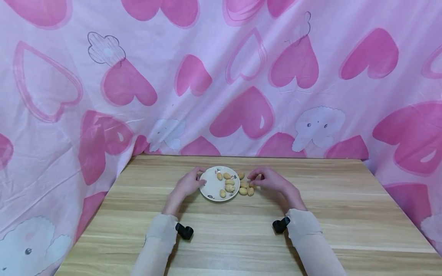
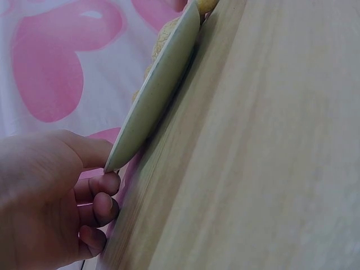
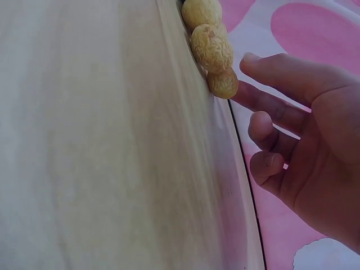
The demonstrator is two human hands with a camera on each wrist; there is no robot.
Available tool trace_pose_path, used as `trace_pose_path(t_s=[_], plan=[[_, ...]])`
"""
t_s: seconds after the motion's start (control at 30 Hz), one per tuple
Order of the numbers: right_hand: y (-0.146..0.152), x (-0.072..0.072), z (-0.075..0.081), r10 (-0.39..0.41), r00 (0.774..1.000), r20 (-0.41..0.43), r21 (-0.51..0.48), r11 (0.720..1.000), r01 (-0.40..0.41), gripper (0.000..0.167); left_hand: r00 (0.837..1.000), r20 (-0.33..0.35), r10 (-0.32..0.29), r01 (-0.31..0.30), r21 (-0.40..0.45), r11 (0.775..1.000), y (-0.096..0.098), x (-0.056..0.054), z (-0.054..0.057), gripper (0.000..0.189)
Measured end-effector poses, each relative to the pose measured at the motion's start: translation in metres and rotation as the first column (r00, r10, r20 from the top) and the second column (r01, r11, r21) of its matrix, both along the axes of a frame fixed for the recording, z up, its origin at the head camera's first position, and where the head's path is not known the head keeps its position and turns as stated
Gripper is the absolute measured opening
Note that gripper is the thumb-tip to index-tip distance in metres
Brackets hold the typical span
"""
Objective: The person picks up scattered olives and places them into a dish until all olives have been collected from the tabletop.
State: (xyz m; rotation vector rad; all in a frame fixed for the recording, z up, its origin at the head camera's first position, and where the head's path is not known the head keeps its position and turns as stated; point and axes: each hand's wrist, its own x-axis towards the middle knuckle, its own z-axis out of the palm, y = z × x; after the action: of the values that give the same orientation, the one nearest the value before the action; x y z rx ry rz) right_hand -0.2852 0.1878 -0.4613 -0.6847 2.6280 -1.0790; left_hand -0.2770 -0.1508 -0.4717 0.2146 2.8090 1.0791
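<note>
Plate in head view lies left of the loose potato-like pieces; the right hand is nearer, at their right. From left wrist, we see the left hand pinching plate's rim. From right wrist, thumb and fingers stand apart, beside the pieces.

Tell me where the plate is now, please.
In the head view, the plate is at mid-width, just below centre, between the left hand pinching its left rim and the loose tan pieces at its right.
</note>
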Motion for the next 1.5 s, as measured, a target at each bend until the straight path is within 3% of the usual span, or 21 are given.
trace_pose_path(t_s=[0.63, 1.03, 1.23, 1.5], plan=[[0.004, -0.001, -0.004, 0.025, 0.999, 0.04, 0.015, 1.0, -0.026, 0.02, 1.0, -0.011, -0.009, 0.008, -0.005, 1.0, 0.0, -0.001, -0.001, 0.047], [0.001, 0.004, 0.0, -0.08, 0.995, 0.059, 0.007, 0.997, 0.079, 0.018, 1.0, -0.007, -0.002, 0.002, -0.005, 1.0, 0.0, -0.003, -0.004, 0.046], [0.002, 0.008, 0.004, -0.101, 0.995, 0.019, -0.004, 0.995, 0.101, 0.017, 1.0, 0.008, -0.009, 0.009, -0.005, 1.0, 0.004, -0.003, -0.003, 0.047], [-0.008, 0.006, 0.008, -0.036, 0.994, -0.104, -0.027, 0.999, 0.033, 0.018, 1.0, -0.006, -0.008, 0.008, 0.0, 1.0, 0.001, -0.001, -0.001, 0.049]])
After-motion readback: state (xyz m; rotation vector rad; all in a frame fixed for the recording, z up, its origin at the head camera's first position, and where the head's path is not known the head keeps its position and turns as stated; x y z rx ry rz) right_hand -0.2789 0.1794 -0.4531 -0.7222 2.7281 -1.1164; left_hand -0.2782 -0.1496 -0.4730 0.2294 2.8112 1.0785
